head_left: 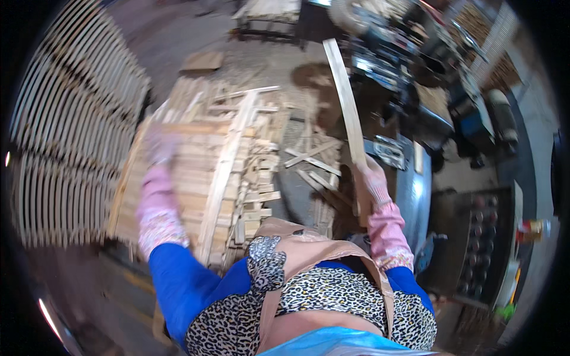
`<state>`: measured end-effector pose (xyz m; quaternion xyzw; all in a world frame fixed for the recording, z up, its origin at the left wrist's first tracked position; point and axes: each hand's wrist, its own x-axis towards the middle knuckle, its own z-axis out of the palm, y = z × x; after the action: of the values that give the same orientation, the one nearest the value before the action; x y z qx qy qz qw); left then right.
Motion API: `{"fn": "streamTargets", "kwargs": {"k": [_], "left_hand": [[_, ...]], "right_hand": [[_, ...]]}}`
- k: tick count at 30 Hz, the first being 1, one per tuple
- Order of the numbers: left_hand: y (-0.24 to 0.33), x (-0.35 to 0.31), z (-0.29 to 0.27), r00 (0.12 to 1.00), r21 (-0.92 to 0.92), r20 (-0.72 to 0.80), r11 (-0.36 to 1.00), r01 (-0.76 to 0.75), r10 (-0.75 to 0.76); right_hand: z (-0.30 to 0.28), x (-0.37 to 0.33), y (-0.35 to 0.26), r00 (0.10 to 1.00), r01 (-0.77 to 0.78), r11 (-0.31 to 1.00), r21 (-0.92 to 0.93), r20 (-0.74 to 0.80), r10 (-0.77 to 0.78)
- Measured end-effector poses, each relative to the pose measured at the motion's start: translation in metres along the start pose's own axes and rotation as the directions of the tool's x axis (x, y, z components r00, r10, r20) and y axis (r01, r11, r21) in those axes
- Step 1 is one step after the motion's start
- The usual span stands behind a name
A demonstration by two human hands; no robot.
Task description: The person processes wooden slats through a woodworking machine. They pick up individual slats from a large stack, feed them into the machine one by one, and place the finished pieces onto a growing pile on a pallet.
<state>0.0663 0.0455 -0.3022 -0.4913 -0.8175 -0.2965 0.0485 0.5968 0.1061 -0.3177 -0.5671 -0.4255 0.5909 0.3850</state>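
Observation:
My right hand (373, 178), in a pale glove, is closed around the near end of a long wooden strip (344, 98). The strip points away from me, raised beside the machine. To the left, my left hand (161, 145) reaches over a stack of wooden boards (184, 193); motion smears its fingers, so I cannot tell whether it touches the wood. A long pale slat (228, 172) lies lengthwise across that stack. Pink knit cuffs with patterned bands cover both forearms over blue sleeves.
Rows of stacked slats (71, 130) stand at the left. Short offcuts (258, 178) are heaped beside the stack, and crossed strips (312, 155) lie beyond them. A machine with a metal table (409, 190) stands to my right, near a dark rack (478, 243).

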Motion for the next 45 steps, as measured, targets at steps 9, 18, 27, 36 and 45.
{"fn": "streamTargets", "kwargs": {"k": [9,18,27,36,45], "left_hand": [[-0.198,-0.017,-0.032,0.923,0.649,0.018,0.706,0.281,-0.385],[-0.095,0.034,-0.036,0.948,0.088,0.184,0.964,0.249,-0.261],[0.112,-0.050,-0.026,0.889,-0.760,0.425,0.466,0.453,-0.171],[0.315,-0.139,0.137,0.874,-0.792,0.174,0.591,-0.150,0.454],[0.137,-0.161,0.055,0.962,0.056,0.091,0.963,-0.262,0.256]], "right_hand": [[-0.270,-0.190,0.193,0.657,-0.625,0.266,-0.734,-0.679,-0.327],[-0.286,-0.056,0.172,0.660,-0.556,0.296,-0.777,-0.629,-0.411],[-0.336,0.015,0.176,0.726,-0.482,0.287,-0.828,-0.561,-0.398],[-0.037,0.033,-0.006,0.878,0.300,0.953,0.039,0.380,-0.292],[-0.238,-0.164,0.135,0.869,0.012,0.817,-0.576,-0.398,-0.293]]}}
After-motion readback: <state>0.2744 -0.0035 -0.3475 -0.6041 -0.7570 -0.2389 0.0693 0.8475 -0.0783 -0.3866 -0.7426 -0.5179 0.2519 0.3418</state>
